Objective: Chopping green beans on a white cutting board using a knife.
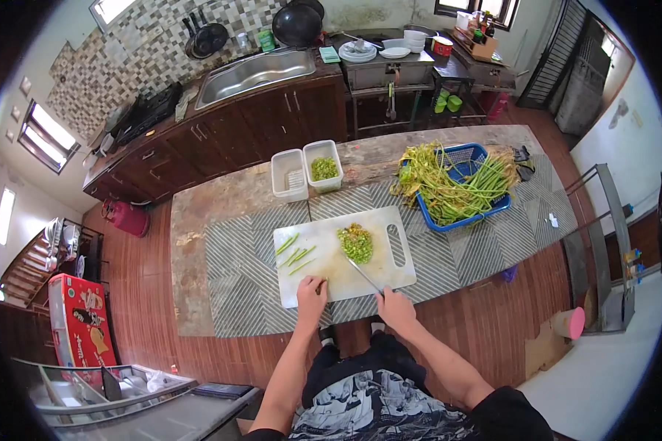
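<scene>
A white plastic cutting board (358, 281) lies on the table before me. My right hand (396, 308) grips a kitchen knife (362, 272) by its handle, the blade tip touching the edge of a pile of chopped green stalks (355, 243). My left hand (312, 295) rests at the board's near edge with its fingers bent together; whether something small is between them cannot be made out. Several cut green stalk pieces (293, 256) lie on the board's left part.
Behind the board stand an empty-looking plastic container (289, 175) and another plastic container (324, 165) with chopped greens. A blue plastic basket (434, 225) heaped with long green stalks (452, 193) is at the right. A sink (256, 77) lies beyond the table (215, 209).
</scene>
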A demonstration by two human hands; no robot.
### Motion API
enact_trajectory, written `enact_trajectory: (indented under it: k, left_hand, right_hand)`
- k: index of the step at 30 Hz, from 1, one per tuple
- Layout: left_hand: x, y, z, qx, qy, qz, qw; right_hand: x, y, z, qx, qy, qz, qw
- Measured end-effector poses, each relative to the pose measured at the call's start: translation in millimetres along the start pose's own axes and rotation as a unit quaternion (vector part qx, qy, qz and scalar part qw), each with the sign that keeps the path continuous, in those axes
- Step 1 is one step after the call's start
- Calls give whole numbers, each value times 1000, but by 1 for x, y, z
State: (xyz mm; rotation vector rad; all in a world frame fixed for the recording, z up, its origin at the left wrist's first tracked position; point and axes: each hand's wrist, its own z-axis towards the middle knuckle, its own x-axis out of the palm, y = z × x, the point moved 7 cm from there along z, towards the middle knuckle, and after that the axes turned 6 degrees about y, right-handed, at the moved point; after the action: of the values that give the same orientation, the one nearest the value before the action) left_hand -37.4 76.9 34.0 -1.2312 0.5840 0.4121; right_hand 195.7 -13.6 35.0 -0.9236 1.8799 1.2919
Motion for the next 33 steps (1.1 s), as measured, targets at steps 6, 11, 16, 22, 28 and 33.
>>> enact_trajectory:
  k: [6,11,16,22,28,33]
  left_hand:
    - [-3,-2,-4,0,-19,8,1000]
    - [-1,-4,-4,2,-12,1,1000]
    - [2,1,-5,7,-30,23,999]
    - [3,4,-7,2,-35,26,999]
    - [5,7,-8,-26,-38,29,999]
    - [5,9,-10,-36,-54,20,998]
  right_hand:
    - [1,4,7,-33,2,55,998]
    - [20,30,-23,-98,62,97,989]
    - [32,50,-52,-43,104,49,992]
    - [35,59,-63,-8,106,50,993]
    - [43,70,-68,7,113,34,993]
    - [58,66,-53,5,122,22,992]
